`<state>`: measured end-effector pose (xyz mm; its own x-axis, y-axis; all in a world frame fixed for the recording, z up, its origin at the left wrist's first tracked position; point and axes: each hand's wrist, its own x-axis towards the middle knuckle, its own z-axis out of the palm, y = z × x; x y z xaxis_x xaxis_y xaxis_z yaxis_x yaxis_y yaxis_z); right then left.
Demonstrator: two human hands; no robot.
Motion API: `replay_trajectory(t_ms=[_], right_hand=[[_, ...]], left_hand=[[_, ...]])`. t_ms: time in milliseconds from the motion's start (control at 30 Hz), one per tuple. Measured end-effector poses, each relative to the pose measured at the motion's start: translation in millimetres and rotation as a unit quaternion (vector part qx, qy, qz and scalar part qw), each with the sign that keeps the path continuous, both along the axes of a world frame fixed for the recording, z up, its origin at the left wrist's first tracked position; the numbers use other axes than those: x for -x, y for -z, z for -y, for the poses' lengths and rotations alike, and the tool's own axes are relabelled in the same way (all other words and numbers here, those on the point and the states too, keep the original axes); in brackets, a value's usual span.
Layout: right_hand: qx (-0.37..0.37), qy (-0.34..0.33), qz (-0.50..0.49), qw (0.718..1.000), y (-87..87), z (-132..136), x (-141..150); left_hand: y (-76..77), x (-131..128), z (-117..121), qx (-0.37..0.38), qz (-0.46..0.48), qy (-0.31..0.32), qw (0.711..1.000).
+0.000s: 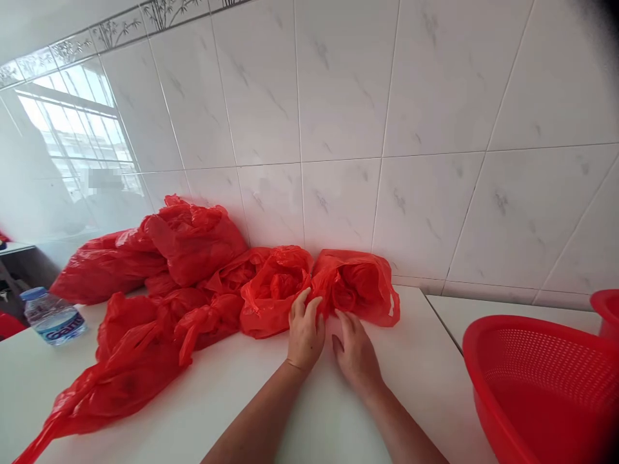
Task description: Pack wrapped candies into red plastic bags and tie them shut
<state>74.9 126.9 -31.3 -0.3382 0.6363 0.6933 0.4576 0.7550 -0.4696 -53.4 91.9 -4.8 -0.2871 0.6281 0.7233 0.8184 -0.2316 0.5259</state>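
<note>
Several red plastic bags lie bunched on a white counter [416,361] against a tiled wall. My left hand [305,332] rests with its fingers curled on the edge of a crumpled red bag [275,290]. Beside it, my right hand [356,353] lies with its fingertips on the lower edge of another red bag [360,283] to the right. Both hands meet where these two bags touch. Whether either hand truly grips the plastic is unclear.
More red bags [145,322] pile up to the left, reaching the counter's front edge. A small water bottle [52,316] lies at far left. A red perforated basket [546,386] sits at right, with another red vessel's rim [607,306] behind it.
</note>
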Motion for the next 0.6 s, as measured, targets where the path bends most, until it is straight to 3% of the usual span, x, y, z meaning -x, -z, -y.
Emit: replay_trajectory(t_ms=[133, 300, 367, 467, 600], right_hand=[[0.042, -0.068, 0.001, 0.997, 5.1, -1, 22], [0.158, -0.067, 0.006, 0.985, 5.9, -18, 32], [0.175, -0.109, -0.011, 0.978, 5.6, -22, 33], [0.259, -0.193, -0.094, 0.942, 1.9, -18, 30], [0.358, -0.202, -0.242, 0.879, -8.0, -12, 24]], left_hand=[[9.5, 9, -13, 0.006, 0.046, 0.015, 0.999], [14.7, 13, -14, 0.026, 0.082, 0.061, 0.994], [13.6, 14, -11, 0.037, 0.094, 0.089, 0.991], [10.7, 13, -6, 0.055, 0.119, 0.137, 0.982], [8.2, 10, -2, 0.062, 0.149, 0.197, 0.967]])
